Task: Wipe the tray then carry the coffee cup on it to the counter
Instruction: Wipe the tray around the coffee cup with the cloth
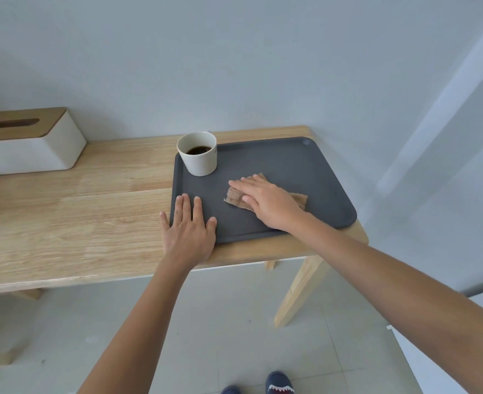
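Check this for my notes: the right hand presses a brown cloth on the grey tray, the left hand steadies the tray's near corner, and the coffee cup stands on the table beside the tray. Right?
One detail is wrong. In the head view the coffee cup stands on the tray, in its far left corner, not on the table. The rest holds: the right hand presses the brown cloth, and the left hand steadies the near corner.

A white tissue box with a wooden lid sits at the wooden table's far left, against a pale wall.
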